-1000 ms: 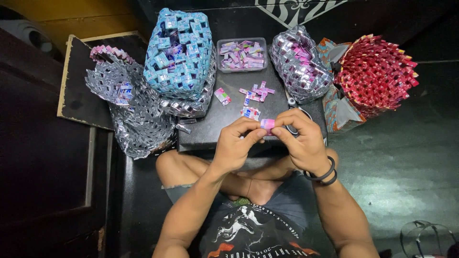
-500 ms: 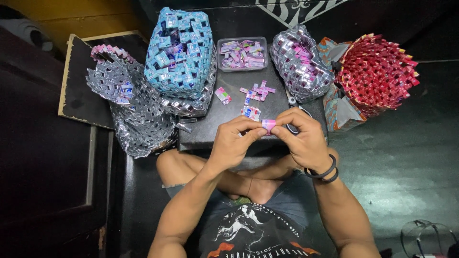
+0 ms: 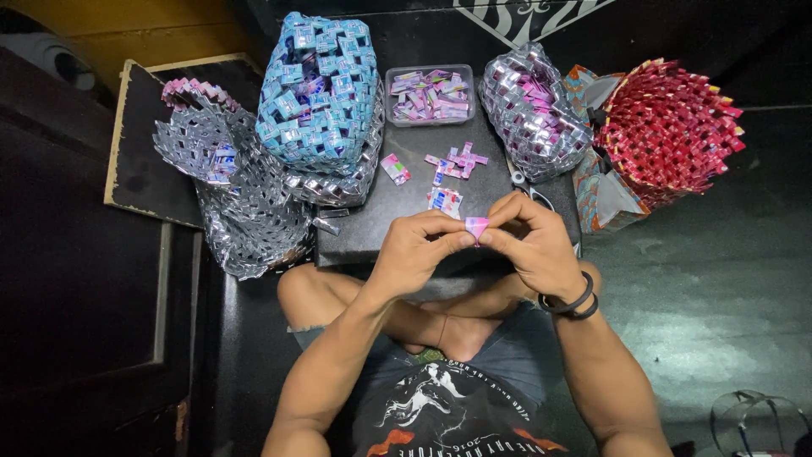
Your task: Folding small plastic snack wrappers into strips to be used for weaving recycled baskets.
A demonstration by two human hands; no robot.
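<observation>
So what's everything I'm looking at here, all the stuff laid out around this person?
folded wrapper piece: one, pink, pinched between both hands' fingertips
loose folded pieces: a small scatter, pink and purple, on the black board
black board: one, across the lap
clear tray: one, holding pink and purple pieces, at the board's far edge
blue woven basket: one, far left of the board
silver woven pieces: several, left of the board, one pink-edged
silver woven bag: one, right of the tray
red woven basket: one, far right
wristbands: black, on the right wrist
left hand: on the pink piece
right hand: on the pink piece
</observation>
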